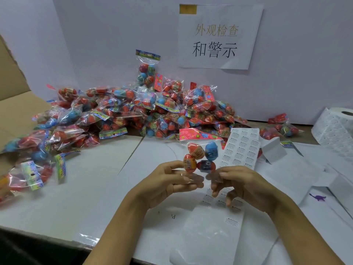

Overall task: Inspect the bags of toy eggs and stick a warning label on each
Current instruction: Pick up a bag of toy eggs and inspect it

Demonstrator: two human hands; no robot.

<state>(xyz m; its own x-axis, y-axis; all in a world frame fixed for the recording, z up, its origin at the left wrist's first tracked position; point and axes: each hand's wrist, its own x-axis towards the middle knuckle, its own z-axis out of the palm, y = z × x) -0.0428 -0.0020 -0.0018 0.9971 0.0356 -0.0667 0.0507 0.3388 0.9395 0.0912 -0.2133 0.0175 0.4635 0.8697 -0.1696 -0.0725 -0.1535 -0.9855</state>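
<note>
White table with a big pile of egg bags at the back wall. Both hands hold one bag of eggs up over the sticker sheet. Left hand and right hand each pinch its bottom edge.

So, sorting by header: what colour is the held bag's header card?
Pink with flowers, head view.

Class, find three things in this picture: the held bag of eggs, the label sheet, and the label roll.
Held bag [200, 157], head view: on the eggs inside it.
Label sheet [242, 148], head view: middle of the printed strip.
Label roll [333, 127], head view: its side, below the core.
</note>
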